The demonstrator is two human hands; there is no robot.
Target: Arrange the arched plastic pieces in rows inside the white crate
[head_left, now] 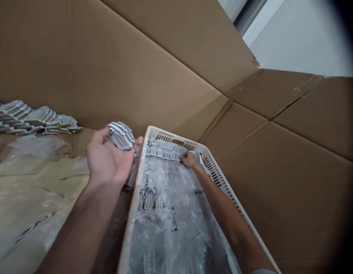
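My left hand (110,160) is turned palm up beside the crate and cradles a small stack of white-rimmed plastic pieces (121,136), its fingers curled round them. Inside the long white plastic crate (149,133), my right hand (189,159) reaches to the far end. Its fingers pinch at the right end of a row of similar white pieces (162,153); whether one is lifted I cannot tell. Clear plastic film (182,213) covers most of the crate's contents. A few more pieces (149,199) show through nearer to me.
Brown cardboard walls (153,76) rise behind and to the right of the crate. At the far left lie layered rows of the same white pieces (36,118). Crumpled clear plastic bags (31,156) spread over the surface on the left.
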